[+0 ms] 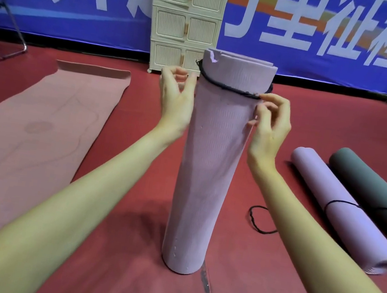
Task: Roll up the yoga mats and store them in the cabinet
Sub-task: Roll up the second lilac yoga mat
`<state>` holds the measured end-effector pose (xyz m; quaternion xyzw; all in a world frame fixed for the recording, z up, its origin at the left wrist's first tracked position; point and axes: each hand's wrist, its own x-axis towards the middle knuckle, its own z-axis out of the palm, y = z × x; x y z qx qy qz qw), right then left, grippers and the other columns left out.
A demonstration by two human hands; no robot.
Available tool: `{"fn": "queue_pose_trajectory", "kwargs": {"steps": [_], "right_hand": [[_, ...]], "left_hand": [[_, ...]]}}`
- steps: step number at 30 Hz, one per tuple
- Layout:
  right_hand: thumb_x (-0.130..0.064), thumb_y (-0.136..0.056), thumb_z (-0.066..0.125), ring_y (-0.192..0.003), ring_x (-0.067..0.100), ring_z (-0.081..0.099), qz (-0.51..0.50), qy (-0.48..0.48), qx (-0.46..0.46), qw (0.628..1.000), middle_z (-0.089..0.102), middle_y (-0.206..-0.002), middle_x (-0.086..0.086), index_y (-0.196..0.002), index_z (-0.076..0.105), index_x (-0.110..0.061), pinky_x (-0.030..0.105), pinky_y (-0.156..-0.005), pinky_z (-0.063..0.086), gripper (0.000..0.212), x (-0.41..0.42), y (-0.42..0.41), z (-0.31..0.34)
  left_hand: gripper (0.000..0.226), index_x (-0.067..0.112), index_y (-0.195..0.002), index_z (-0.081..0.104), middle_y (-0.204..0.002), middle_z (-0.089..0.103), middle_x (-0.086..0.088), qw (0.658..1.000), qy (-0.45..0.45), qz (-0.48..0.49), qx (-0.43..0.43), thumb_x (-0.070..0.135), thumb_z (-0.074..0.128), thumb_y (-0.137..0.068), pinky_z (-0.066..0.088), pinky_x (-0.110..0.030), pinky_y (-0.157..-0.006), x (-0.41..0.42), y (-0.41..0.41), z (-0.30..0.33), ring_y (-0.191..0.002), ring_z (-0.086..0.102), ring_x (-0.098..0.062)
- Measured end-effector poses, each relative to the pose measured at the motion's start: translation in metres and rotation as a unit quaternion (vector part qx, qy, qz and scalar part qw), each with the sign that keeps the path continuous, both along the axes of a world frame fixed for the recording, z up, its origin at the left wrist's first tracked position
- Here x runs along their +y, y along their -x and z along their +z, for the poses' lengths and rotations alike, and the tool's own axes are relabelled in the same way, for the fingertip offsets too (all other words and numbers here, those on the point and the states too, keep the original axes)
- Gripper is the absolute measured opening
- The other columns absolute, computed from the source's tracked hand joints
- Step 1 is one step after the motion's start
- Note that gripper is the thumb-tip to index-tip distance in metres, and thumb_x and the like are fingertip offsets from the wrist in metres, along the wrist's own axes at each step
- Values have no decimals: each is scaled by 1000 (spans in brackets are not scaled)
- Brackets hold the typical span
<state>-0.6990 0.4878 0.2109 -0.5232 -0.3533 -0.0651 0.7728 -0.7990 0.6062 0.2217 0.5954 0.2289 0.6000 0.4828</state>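
A: We have the rolled lilac mat [206, 163] standing upright on the red floor [122, 248], in the middle of the scene, well short of the cream cabinet [184, 23] at the far wall.

B: A black cord [224, 87] loops around it near the top end. Our right hand [269, 130] has its fingers [270, 98] curled, pinching the cord and the mat's edge on the right side.

A: Our left hand [176, 96] rests against the mat's left side, thumb along the roll, the other fingers loosely bent and gripping nothing that we can see.

B: Moving outward, 2 more rolled mats lie to the right: a lilac roll [343, 211] and just beyond it a grey roll [376, 191], with a black string [364, 207] running across both.

A: Between them and our standing mat, a loose black loop [258, 218] lies on the floor.

B: To the left, a pink mat [32, 127] lies flat, unrolled. Behind the cabinet we see a blue banner [329, 36] with white characters, its 3 tiers of doors shut.
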Motion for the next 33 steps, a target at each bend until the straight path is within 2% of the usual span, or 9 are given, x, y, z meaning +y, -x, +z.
{"fn": "queue_pose_trajectory", "kwargs": {"steps": [2, 4, 6, 10, 15, 20, 26, 30, 33], "right_hand": [[-11, -92, 50, -56, 12, 51, 32, 6, 118, 992, 53, -67, 4, -87, 50, -14, 23, -48, 41, 6, 5, -7, 12], [-20, -98, 49, -42, 11, 42, 61, 52, 197, 977, 49, -54, 4, -84, 46, -14, 22, -40, 34, 15, 10, -15, 22], [-32, -97, 51, -34, 11, 30, 78, 107, 220, 966, 37, -44, 1, -72, 44, -14, 19, -38, 24, 31, 13, -21, 31], [-33, -88, 54, -39, 14, 15, 82, 175, 213, 958, 22, -42, -4, -58, 28, -21, 19, -43, 13, 42, 15, -32, 49], [-15, -87, 42, -40, 13, 15, 113, 233, 135, 956, 24, -42, -4, -60, 24, -21, 20, -47, 12, 33, 15, -51, 49], [-7, -91, 40, -42, 9, 15, 184, 225, 83, 953, 21, -43, -8, -58, 23, -22, 17, -43, 12, 40, 11, -60, 37], [-4, -91, 40, -43, 8, 15, 214, 195, 111, 951, 21, -45, -10, -58, 23, -22, 19, -44, 12, 42, 9, -51, 18], [-2, -91, 40, -40, 7, 17, 212, 215, 127, 945, 25, -44, -11, -56, 26, -23, 15, -40, 13, 43, 8, -43, -8], [-2, -92, 39, -39, 6, 19, 212, 241, 141, 936, 26, -44, -11, -57, 27, -22, 14, -39, 14, 42, 3, -41, -41]], "left_hand": [[21, 24, -81, 44, -95, 57, -7, 997, 66, -1, 33, 43, 52, -82, 51, -47, -87, 9, -5, 9, -90, 60, -29], [34, 23, -65, 36, -70, 46, 3, 994, 91, -4, 64, 48, 50, -84, 41, -34, -68, 12, -9, 20, -65, 46, -22], [42, 22, -57, 37, -63, 40, 5, 989, 111, -1, 93, 50, 46, -88, 29, -34, -61, 14, -12, 30, -61, 36, -18], [43, 16, -72, 63, -77, 60, 2, 981, 125, -19, 147, 51, 41, -84, 38, -37, -69, 25, -17, 37, -76, 51, -23], [21, 17, -74, 46, -69, 42, -5, 986, 71, -59, 141, 25, 42, -92, 32, -33, -64, 33, -14, 34, -61, 38, -16], [43, 21, -61, 29, -57, 28, 2, 985, -3, -93, 146, 26, 41, -103, 29, -24, -48, 34, -3, 30, -43, 29, -7], [36, 9, -67, 42, -58, 38, -3, 969, -25, -172, 177, 25, 50, -98, 32, -25, -51, 42, 21, 6, -51, 35, -12], [34, 10, -67, 44, -57, 43, -1, 963, -23, -156, 218, 17, 43, -101, 36, -26, -53, 49, 34, -30, -48, 42, -8], [34, 1, -79, 54, -63, 52, -5, 951, -33, -143, 273, 30, 45, -95, 43, -31, -61, 48, 43, -61, -56, 51, -13]]}}
